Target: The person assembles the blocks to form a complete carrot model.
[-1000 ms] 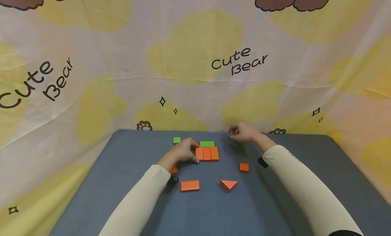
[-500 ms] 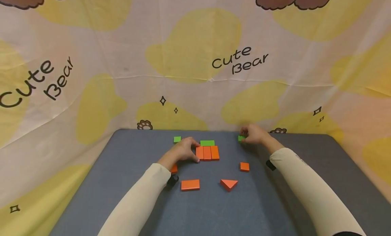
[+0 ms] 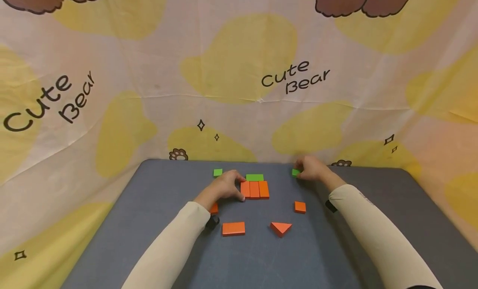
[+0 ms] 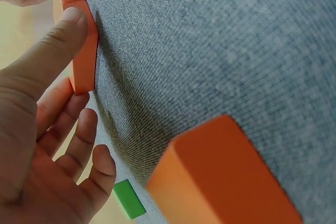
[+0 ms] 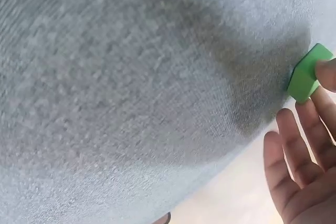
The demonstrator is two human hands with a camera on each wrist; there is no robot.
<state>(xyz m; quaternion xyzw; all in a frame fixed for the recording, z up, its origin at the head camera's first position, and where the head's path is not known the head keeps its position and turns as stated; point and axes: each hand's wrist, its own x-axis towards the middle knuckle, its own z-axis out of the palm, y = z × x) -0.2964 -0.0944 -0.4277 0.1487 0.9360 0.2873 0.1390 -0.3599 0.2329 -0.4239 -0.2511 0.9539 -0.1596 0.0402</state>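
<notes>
- Head view: right hand pinches a small green block at its 9 o'clock.
- Left hand, fingers relaxed, touches the orange row at its 3 o'clock.

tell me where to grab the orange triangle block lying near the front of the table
Probably pinch the orange triangle from above, across its two slanted edges near the tip pointing toward the person. It lies flat on the table with open space all round, so fingers can close on both sides.
</notes>
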